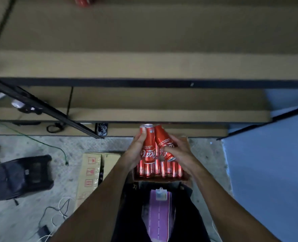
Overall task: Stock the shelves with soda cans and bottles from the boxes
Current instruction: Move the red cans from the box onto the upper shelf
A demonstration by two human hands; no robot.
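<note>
My left hand [136,151] grips a tall red cola can [149,145] held upright. My right hand [178,152] grips a second red can [163,137], which leans left against the first. Both cans are held above an open cardboard box [185,179] on the floor. Inside it stand several more red cans [159,169] in rows. The brown shelf boards [144,65] rise in front of me, and a red can [81,0] shows blurred at the top edge on the upper board.
A second cardboard box [89,173] with red handling marks lies left of the open one. A dark bag [20,177] and loose cables [57,210] lie on the concrete floor at left. A black metal rail [45,109] slants across the shelf. A blue wall [270,172] stands at right.
</note>
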